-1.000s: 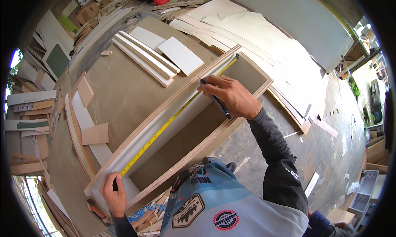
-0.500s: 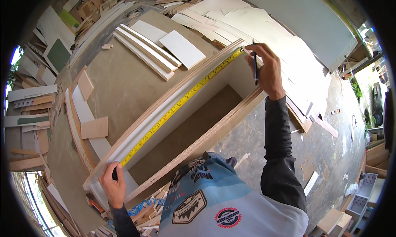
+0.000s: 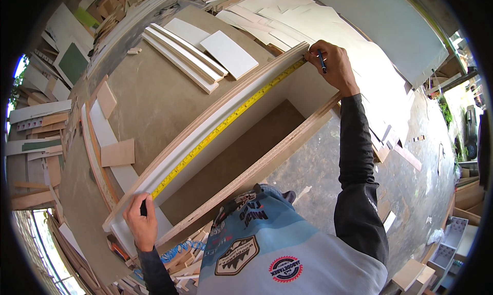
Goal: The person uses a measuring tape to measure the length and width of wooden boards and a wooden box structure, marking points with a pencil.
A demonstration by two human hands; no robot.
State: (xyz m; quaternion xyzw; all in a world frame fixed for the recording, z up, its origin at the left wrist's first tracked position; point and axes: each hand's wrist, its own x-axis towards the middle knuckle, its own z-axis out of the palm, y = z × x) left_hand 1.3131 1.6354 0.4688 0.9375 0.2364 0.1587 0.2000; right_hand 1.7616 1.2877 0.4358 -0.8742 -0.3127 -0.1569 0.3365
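Observation:
A long open-topped box (image 3: 251,166) of plywood with white inner faces lies slantwise in front of me. A yellow tape measure (image 3: 240,110) stretches along the inside of its far wall. Down at the box's near left end, my left hand (image 3: 139,223) is closed around the dark tape case (image 3: 144,207). At the opposite upper right end, my right hand (image 3: 335,66) grips a dark blue pen (image 3: 321,61). Its fingertips are at the tape's end by the box corner, and they hide that end.
White boards and strips (image 3: 228,53) lie beyond the box. Large pale sheets (image 3: 370,79) cover the floor at the upper right. Wood offcuts (image 3: 117,153) lie to the left, and a blue coiled hose (image 3: 182,250) sits among scraps near my body.
My right hand has shifted slightly right and closed in over the box corner, covering the tape's end. The pen has swung from near upright to a tilt. My left hand stays nearly in place.

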